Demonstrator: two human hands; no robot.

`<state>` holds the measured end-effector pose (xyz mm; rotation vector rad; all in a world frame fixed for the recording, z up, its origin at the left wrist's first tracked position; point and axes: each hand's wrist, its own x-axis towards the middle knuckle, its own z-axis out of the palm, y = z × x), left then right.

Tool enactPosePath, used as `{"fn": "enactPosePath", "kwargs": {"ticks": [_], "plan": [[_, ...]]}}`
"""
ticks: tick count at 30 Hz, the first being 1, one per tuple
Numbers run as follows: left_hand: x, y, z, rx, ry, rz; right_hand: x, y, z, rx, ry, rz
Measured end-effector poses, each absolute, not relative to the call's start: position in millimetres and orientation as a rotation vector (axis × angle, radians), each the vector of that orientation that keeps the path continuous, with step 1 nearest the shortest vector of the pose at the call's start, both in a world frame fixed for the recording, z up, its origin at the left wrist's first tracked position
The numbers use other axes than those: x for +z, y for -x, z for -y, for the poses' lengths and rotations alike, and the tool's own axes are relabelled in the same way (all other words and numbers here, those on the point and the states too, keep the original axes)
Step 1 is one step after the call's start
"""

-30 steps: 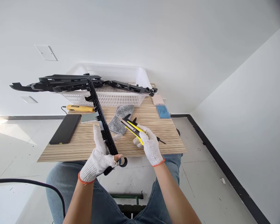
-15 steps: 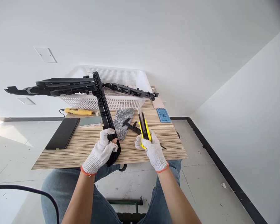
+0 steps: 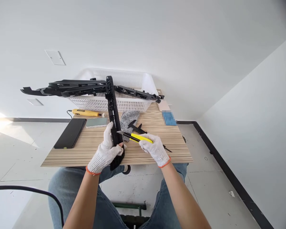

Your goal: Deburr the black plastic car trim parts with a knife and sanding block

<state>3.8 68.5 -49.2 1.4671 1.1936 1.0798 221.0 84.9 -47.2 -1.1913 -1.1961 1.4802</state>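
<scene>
My left hand (image 3: 106, 149), in a white knit glove with an orange cuff, grips the lower part of a long black plastic trim piece (image 3: 113, 109) that stands up over the table's front edge. In my gloved right hand (image 3: 155, 149) is a yellow and black utility knife (image 3: 139, 137). Its blade points left, and the tip lies at the right side of the trim piece; whether it touches cannot be made out. Behind the knife, a grey speckled cloth (image 3: 128, 118) lies on the table with a black caliper (image 3: 137, 128) partly over it.
A white plastic basket (image 3: 97, 104) stands at the back, with several black trim pieces (image 3: 78, 87) across it. On the left lie a black tablet (image 3: 70, 133), a grey-green phone-like slab (image 3: 96, 122) and a yellow corded tool (image 3: 85, 113). A blue item (image 3: 169, 118) lies at the right.
The utility knife has swung from upright to pointing left, bringing its blade to the trim piece. My left fingers have shifted along the piece, with the index finger now extended upward.
</scene>
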Motion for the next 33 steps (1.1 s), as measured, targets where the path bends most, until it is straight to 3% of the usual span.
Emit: {"fn": "enactPosePath", "kwargs": {"ticks": [8, 12, 33], "plan": [[-40.9, 2.2, -65.9, 1.046, -1.235, -0.94, -43.7, -217.6, -85.5, 1.467, 1.33, 1.209], [-40.5, 3.1, -65.1, 1.042, -1.243, -0.982, -45.6, -216.9, -85.1, 1.338, 1.373, 1.192], [-44.4, 1.0, -66.9, 1.033, -1.244, -0.964, -47.3, -221.8, -84.1, 1.399, 1.387, 1.018]]}}
